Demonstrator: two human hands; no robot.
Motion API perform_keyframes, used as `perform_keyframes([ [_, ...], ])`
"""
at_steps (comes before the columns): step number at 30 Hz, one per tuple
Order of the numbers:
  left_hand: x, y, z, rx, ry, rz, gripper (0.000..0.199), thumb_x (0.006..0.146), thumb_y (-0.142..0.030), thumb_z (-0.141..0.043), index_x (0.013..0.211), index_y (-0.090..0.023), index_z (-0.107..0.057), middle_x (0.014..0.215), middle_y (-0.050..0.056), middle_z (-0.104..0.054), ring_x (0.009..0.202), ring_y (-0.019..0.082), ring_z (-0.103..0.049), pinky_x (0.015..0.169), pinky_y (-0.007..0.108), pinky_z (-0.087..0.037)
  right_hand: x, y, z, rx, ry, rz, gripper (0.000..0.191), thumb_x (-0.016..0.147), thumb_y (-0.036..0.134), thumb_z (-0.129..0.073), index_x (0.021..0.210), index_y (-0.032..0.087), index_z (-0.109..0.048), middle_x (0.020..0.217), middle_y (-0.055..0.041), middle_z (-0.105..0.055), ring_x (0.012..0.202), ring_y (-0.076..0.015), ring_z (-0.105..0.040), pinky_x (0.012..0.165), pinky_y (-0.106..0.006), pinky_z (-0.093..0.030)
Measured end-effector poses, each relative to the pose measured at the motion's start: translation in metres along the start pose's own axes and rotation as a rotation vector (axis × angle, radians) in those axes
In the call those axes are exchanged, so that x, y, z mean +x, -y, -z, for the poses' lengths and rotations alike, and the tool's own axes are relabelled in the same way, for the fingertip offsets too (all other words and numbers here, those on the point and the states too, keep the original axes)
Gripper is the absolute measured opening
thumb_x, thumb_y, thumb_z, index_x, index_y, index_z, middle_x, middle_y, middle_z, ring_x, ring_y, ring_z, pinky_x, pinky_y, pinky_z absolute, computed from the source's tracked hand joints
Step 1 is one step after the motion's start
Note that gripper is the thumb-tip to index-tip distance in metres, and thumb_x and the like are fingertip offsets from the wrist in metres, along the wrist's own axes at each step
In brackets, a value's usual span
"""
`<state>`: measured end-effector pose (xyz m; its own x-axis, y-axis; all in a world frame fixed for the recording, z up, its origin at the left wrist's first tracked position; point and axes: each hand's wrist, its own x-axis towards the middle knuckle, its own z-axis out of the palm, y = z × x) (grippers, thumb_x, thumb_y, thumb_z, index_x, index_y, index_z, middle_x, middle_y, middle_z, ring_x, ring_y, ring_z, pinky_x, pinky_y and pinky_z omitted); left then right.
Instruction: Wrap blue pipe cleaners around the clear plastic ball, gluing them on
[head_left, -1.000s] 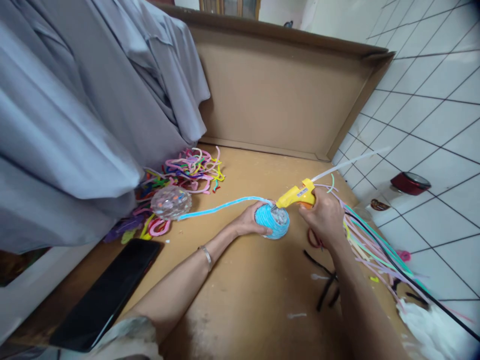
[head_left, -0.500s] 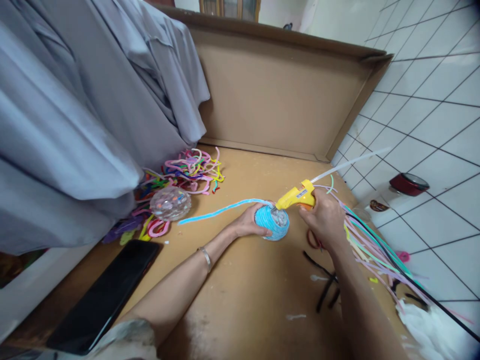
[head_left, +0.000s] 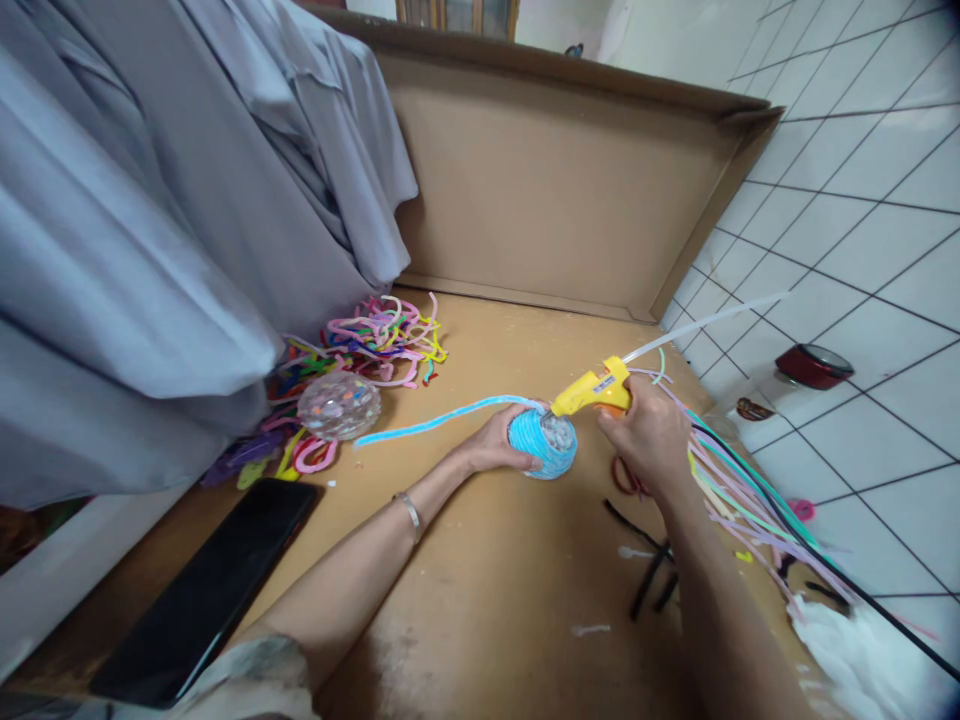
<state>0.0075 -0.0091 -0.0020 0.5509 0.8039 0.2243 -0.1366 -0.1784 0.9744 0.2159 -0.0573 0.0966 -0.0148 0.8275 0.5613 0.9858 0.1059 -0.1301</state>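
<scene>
- Left hand (head_left: 491,442) closed round the side of a blue-wrapped ball (head_left: 541,458), low over the middle of the table (head_left: 480,600).
- Right hand (head_left: 652,432) grips a yellow glue gun (head_left: 594,390), nozzle at the ball's upper edge. Cannot tell how hard the trigger is pressed.
- Left fingers near the nozzle: a slip of the gun, or glue running down, could burn them.
- Blue strand (head_left: 442,418) trails free, its far end near a clear ball (head_left: 339,405); a snag there could tug the wrap loose.
- Glue stick (head_left: 697,325) juts well out behind the gun; a knock might swing the nozzle off line.
- Black cord (head_left: 780,515) lies over loose pipe cleaners (head_left: 731,490); pulling it could drag them along.
- Too much glue in one spot could leave a lump.
</scene>
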Motion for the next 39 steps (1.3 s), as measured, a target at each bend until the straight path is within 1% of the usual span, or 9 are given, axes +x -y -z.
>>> perform_keyframes([
  [7, 0.0002, 0.0001, -0.0001, 0.002, 0.003, -0.003, 0.084, 0.046, -0.029, -0.088, 0.122, -0.017, -0.056, 0.130, 0.011, -0.058, 0.119, 0.030, -0.055, 0.102, 0.041, -0.043, -0.0002, 0.0007, 0.0008, 0.007, 0.008, 0.008, 0.015, 0.073, 0.030, -0.051, 0.081, 0.019, -0.056, 0.073, -0.0060, -0.060, 0.064, -0.0196, -0.049, 0.056, -0.028, -0.022],
  [13, 0.0001, 0.0004, 0.0002, -0.009, 0.004, -0.003, 0.084, 0.045, -0.028, -0.088, 0.122, -0.017, -0.056, 0.132, 0.011, -0.056, 0.120, 0.030, -0.055, 0.101, 0.040, -0.044, -0.0005, 0.0000, 0.0006, 0.000, -0.001, 0.007, 0.015, 0.073, 0.030, -0.053, 0.082, 0.019, -0.056, 0.076, -0.0066, -0.062, 0.066, -0.0201, -0.051, 0.056, -0.028, -0.021],
  [18, -0.0002, -0.0004, -0.0007, -0.001, -0.002, 0.008, 0.084, 0.045, -0.027, -0.087, 0.122, -0.017, -0.056, 0.132, 0.011, -0.057, 0.120, 0.030, -0.055, 0.102, 0.040, -0.044, -0.0006, -0.0003, -0.0002, 0.005, 0.018, 0.009, 0.015, 0.074, 0.031, -0.051, 0.082, 0.019, -0.056, 0.074, -0.0060, -0.061, 0.066, -0.0203, -0.051, 0.057, -0.028, -0.022],
  [22, 0.0000, 0.0002, -0.0004, 0.012, 0.001, 0.015, 0.085, 0.046, -0.028, -0.088, 0.124, -0.017, -0.055, 0.129, 0.011, -0.059, 0.118, 0.030, -0.056, 0.101, 0.040, -0.044, -0.0011, -0.0006, 0.0009, 0.006, 0.006, 0.010, 0.017, 0.074, 0.031, -0.052, 0.085, 0.019, -0.057, 0.076, -0.0065, -0.062, 0.067, -0.0208, -0.052, 0.057, -0.028, -0.023],
  [25, 0.0001, 0.0007, -0.0001, 0.016, -0.002, -0.003, 0.085, 0.045, -0.028, -0.088, 0.123, -0.018, -0.057, 0.133, 0.010, -0.057, 0.121, 0.030, -0.054, 0.102, 0.040, -0.044, -0.0014, -0.0006, 0.0018, 0.000, -0.008, 0.005, 0.018, 0.074, 0.031, -0.052, 0.087, 0.019, -0.057, 0.077, -0.0065, -0.063, 0.067, -0.0207, -0.052, 0.057, -0.028, -0.023],
  [31, 0.0001, 0.0017, 0.0000, 0.000, 0.014, 0.001, 0.085, 0.047, -0.028, -0.087, 0.125, -0.016, -0.055, 0.131, 0.012, -0.058, 0.120, 0.030, -0.055, 0.102, 0.041, -0.044, -0.0011, -0.0003, 0.0018, 0.000, 0.007, 0.026, 0.013, 0.074, 0.029, -0.053, 0.083, 0.019, -0.056, 0.077, -0.0065, -0.063, 0.067, -0.0204, -0.052, 0.056, -0.028, -0.022],
  [35, 0.0003, 0.0025, 0.0003, 0.020, 0.000, -0.005, 0.085, 0.046, -0.030, -0.088, 0.123, -0.018, -0.056, 0.133, 0.011, -0.057, 0.122, 0.031, -0.054, 0.105, 0.042, -0.042, -0.0010, -0.0009, 0.0010, -0.013, -0.008, 0.013, 0.016, 0.074, 0.029, -0.053, 0.086, 0.019, -0.056, 0.079, -0.0068, -0.064, 0.068, -0.0209, -0.053, 0.057, -0.028, -0.023],
  [39, 0.0002, 0.0013, 0.0002, 0.022, 0.002, -0.007, 0.085, 0.045, -0.029, -0.088, 0.123, -0.017, -0.056, 0.133, 0.012, -0.056, 0.121, 0.031, -0.054, 0.104, 0.042, -0.043, -0.0007, -0.0011, 0.0010, -0.011, 0.007, 0.022, 0.013, 0.074, 0.029, -0.053, 0.082, 0.019, -0.055, 0.076, -0.0065, -0.063, 0.067, -0.0207, -0.052, 0.056, -0.028, -0.022],
])
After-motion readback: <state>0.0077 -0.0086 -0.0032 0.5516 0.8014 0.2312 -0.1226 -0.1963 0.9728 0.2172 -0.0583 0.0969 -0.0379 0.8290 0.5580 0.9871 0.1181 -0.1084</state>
